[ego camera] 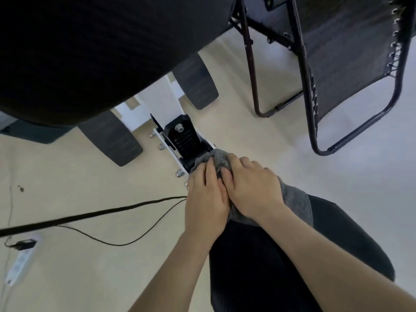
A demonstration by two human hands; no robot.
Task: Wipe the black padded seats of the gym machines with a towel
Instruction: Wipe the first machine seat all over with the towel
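Wiping in progress: the left grip [206, 199] pressed flat and the right grip [254, 188] curled on the grey towel [295, 199] at the black padded seat's [337, 244] front tip; its rear, and the upper pad [90, 52], likely remained.

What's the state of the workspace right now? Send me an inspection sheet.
Surface: black padded seat, lower right, its front end under the towel.
Job's things: grey towel, bunched over the seat's front end, next to the black bracket.
Clutter: dark speck on the floor, left.
Hands: left hand lies flat on the towel; right hand beside it, fingers curled into the towel.
Cables: thick black cable and thin black cable cross the floor from the left toward the hands; white power strip at the left edge.
Surroundings: large black pad upper left; folding lounge chair upper right; beige floor.
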